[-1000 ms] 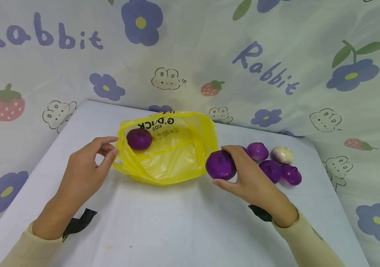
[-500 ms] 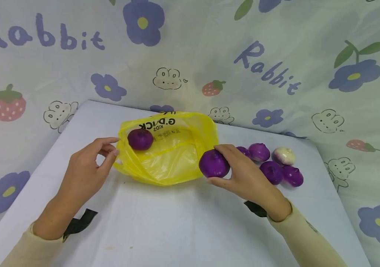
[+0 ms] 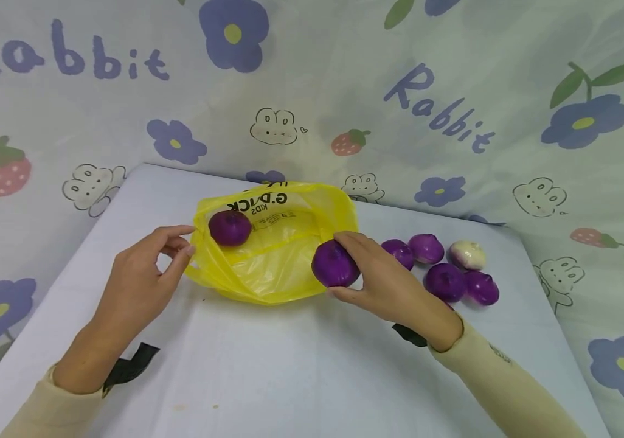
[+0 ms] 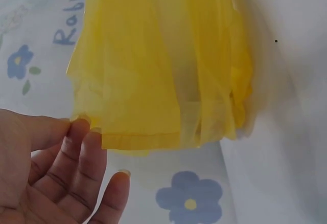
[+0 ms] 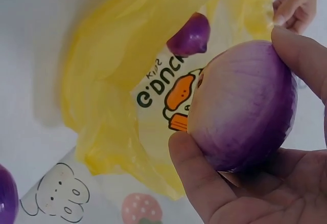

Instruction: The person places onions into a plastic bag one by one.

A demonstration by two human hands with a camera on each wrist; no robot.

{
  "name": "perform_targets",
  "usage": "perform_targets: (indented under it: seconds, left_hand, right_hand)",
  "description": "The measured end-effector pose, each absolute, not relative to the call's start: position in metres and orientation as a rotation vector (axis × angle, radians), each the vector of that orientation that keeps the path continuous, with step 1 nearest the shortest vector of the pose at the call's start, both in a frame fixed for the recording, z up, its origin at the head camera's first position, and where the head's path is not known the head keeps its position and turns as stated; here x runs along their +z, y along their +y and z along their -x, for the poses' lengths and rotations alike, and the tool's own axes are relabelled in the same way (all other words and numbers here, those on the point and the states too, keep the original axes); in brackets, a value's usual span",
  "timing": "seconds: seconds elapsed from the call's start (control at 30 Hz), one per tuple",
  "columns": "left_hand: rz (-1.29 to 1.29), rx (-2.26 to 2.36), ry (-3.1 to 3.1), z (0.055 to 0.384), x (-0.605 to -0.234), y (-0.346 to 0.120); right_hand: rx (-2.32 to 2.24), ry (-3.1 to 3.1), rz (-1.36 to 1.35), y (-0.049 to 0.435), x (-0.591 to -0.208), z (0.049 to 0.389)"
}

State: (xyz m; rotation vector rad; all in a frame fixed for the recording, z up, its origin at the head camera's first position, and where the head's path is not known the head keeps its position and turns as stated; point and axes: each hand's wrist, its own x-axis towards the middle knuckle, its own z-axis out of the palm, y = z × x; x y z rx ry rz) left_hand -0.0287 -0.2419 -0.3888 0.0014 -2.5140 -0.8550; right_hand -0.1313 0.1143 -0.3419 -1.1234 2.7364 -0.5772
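A yellow plastic bag with black lettering lies with its mouth spread wide on the white table. Inside it, at the left, sits one purple onion. My left hand pinches the bag's left edge between thumb and fingers; in the left wrist view the fingertips meet the yellow plastic. With my right hand I grip another purple onion, thumb and fingers around its sides. It overlaps the bag's right rim in the head view, close over the opening.
To the right of the bag, several purple onions lie grouped on the table, with one whitish onion at their far right. Behind the table hangs a printed cloth. Black straps hang at the wrists.
My right hand has moved left with its onion, from beside the bag to over its right rim, uncovering more of the onions behind. The left hand and bag hold still.
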Motion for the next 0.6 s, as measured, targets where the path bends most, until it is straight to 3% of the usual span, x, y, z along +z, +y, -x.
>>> perform_targets:
  seconds: [0.6]
  left_hand:
    - [0.025,-0.853,-2.504,0.029,-0.39,-0.243]
  right_hand:
    - [-0.574,2.743,1.153,0.094,-0.331,0.149]
